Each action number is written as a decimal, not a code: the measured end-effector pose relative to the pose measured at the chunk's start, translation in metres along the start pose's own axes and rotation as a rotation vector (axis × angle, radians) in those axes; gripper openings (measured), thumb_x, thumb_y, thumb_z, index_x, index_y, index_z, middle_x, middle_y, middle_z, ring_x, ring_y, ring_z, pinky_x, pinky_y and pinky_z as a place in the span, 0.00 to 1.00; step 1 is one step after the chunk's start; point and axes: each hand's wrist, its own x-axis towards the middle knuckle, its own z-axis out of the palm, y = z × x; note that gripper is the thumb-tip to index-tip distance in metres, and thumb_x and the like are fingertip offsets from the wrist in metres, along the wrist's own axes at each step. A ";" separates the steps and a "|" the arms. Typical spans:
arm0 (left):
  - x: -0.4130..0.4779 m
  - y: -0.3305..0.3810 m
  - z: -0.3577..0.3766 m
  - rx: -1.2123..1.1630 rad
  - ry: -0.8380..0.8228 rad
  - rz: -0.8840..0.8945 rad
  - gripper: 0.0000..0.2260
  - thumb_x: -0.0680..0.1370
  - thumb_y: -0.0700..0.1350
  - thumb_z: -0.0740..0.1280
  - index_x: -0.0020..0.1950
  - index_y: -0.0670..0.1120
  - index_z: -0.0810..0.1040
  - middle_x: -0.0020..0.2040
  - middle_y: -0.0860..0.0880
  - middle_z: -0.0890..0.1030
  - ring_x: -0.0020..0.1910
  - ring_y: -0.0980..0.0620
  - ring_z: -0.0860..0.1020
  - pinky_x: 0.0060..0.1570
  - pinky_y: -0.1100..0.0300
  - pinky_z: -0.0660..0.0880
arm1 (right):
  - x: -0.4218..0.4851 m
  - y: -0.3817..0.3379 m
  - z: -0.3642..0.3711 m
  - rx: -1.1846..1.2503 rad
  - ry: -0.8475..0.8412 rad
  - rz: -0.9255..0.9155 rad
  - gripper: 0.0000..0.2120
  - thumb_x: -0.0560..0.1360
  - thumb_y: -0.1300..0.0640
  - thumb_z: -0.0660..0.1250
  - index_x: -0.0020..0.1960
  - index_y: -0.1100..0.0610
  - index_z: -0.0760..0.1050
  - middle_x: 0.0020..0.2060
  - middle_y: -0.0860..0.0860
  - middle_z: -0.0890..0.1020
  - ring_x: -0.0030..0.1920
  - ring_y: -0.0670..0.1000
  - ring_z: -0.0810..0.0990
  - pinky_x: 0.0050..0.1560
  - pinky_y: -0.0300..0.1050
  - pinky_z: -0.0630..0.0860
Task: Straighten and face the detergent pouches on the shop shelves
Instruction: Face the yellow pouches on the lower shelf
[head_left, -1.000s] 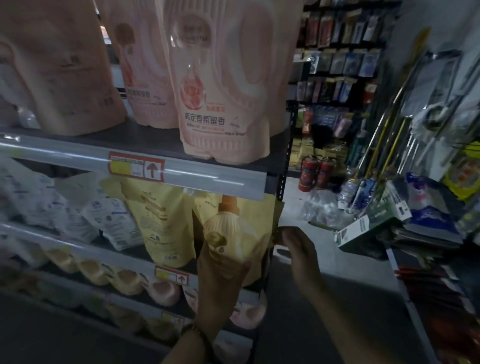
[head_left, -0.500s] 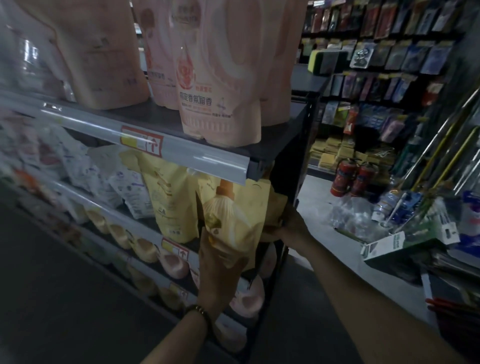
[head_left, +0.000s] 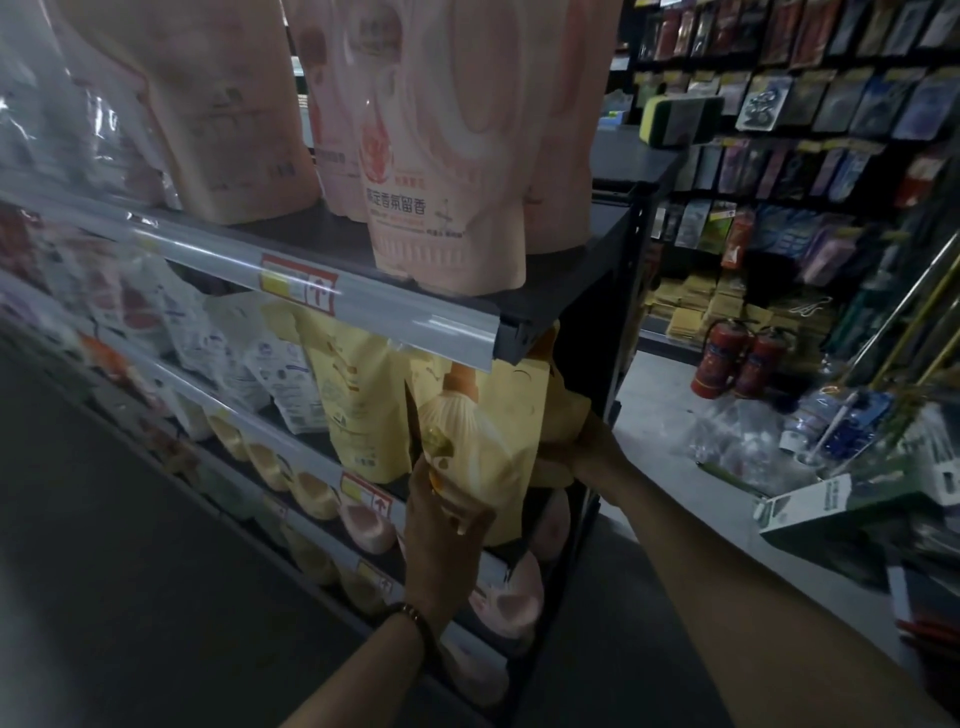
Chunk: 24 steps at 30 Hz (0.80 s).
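I see the yellow pouch (head_left: 493, 441) upright at the right end of the middle shelf (head_left: 260, 423). My left hand (head_left: 447, 525) grips its lower front with curled fingers. My right hand (head_left: 589, 447) touches its right side, fingers hidden, so I cannot tell their grip.

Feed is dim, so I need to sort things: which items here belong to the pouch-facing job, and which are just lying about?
Job: front yellow pouch, held by left hand and right hand; pink pouches; white pouches.
Lying about: fire extinguishers; sponge; cardboard box.
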 end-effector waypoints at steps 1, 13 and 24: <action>0.001 -0.001 0.000 -0.005 -0.002 -0.004 0.49 0.69 0.52 0.81 0.83 0.58 0.55 0.76 0.51 0.74 0.72 0.47 0.76 0.63 0.40 0.80 | 0.001 0.001 0.001 -0.009 -0.023 0.001 0.27 0.83 0.52 0.71 0.77 0.60 0.69 0.69 0.61 0.78 0.67 0.60 0.77 0.68 0.52 0.74; 0.000 0.000 0.003 -0.048 -0.001 0.019 0.47 0.70 0.55 0.80 0.83 0.57 0.57 0.76 0.54 0.73 0.73 0.50 0.75 0.64 0.40 0.80 | 0.009 0.021 0.006 0.016 -0.037 -0.011 0.25 0.78 0.54 0.76 0.72 0.59 0.75 0.50 0.47 0.79 0.55 0.48 0.77 0.55 0.39 0.75; -0.001 0.001 0.000 -0.010 -0.001 0.040 0.48 0.68 0.62 0.76 0.83 0.56 0.57 0.76 0.50 0.73 0.74 0.47 0.74 0.66 0.39 0.78 | -0.003 0.029 0.016 0.141 0.022 -0.064 0.47 0.65 0.35 0.79 0.79 0.49 0.69 0.64 0.46 0.78 0.62 0.47 0.78 0.62 0.51 0.79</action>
